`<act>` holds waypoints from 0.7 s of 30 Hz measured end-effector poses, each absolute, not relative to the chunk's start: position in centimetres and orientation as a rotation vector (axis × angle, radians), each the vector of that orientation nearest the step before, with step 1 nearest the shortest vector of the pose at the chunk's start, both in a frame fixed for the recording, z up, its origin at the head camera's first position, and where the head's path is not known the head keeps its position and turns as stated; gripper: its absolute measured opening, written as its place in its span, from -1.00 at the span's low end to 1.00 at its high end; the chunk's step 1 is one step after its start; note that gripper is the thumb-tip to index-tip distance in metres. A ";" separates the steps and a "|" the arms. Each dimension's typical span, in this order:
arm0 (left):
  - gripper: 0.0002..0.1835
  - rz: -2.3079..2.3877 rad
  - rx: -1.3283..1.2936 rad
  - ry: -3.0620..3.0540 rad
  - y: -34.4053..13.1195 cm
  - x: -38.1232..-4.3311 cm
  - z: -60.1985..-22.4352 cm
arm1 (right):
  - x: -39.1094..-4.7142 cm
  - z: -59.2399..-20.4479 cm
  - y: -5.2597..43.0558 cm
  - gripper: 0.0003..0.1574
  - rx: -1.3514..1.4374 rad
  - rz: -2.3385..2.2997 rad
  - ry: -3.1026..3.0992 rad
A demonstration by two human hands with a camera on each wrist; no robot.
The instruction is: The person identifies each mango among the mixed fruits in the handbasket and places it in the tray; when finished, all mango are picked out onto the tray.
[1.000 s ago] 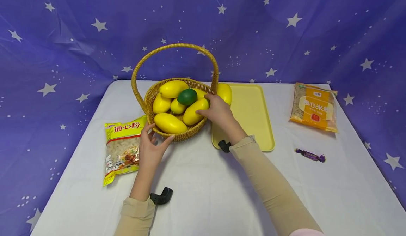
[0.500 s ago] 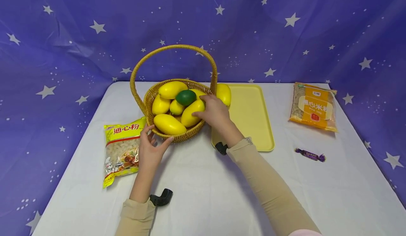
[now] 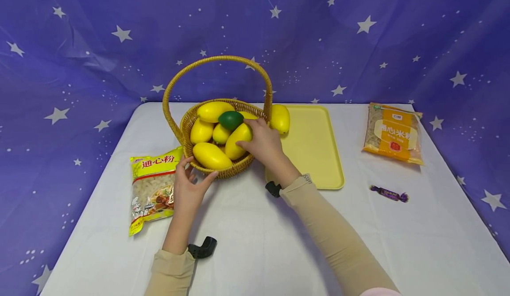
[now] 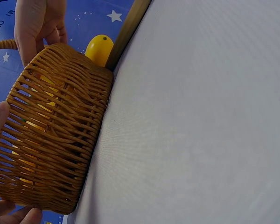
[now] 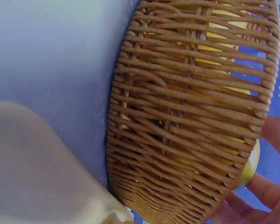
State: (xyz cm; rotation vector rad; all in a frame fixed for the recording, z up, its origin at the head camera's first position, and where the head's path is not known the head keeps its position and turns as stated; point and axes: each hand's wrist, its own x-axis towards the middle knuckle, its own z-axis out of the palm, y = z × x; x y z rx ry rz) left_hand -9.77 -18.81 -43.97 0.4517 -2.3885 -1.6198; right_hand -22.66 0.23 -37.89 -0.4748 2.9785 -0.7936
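A wicker basket with a tall arched handle stands on the white table, holding several yellow mangoes and a dark green fruit. My left hand grips the basket's front left rim, thumb and fingers spread along it; the left wrist view shows the thumb at the woven wall. Inside the right rim, my right hand holds a yellow mango between thumb and fingers, next to the green fruit. In the right wrist view the basket wall hides most of that mango.
Right of the basket lies a pale yellow tray, with another mango at its back left corner. A yellow macaroni bag lies at left. Farther right are an orange bag and a purple-wrapped candy. A starry curtain hangs behind.
My right hand has shifted slightly left with the mango, farther into the basket. The green fruit has shifted a little left and turned. My left hand stays at the rim.
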 end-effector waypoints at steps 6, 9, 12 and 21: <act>-0.07 -1.619 0.462 -2.392 -18.8 -9.9 -43.9 | -22.4 -38.4 -0.1 -0.08 -0.466 -0.853 2.971; -0.07 -1.615 0.463 -2.393 -18.8 -9.9 -44.0 | -22.3 -38.6 -0.1 -0.07 -0.470 -0.881 2.974; -0.06 -1.613 0.467 -2.391 -18.7 -9.9 -44.0 | -22.3 -38.6 -0.1 -0.07 -0.473 -0.912 2.974; -0.06 -1.617 0.466 -2.388 -18.7 -9.8 -43.9 | -22.3 -38.7 0.2 -0.11 -0.495 -1.081 2.907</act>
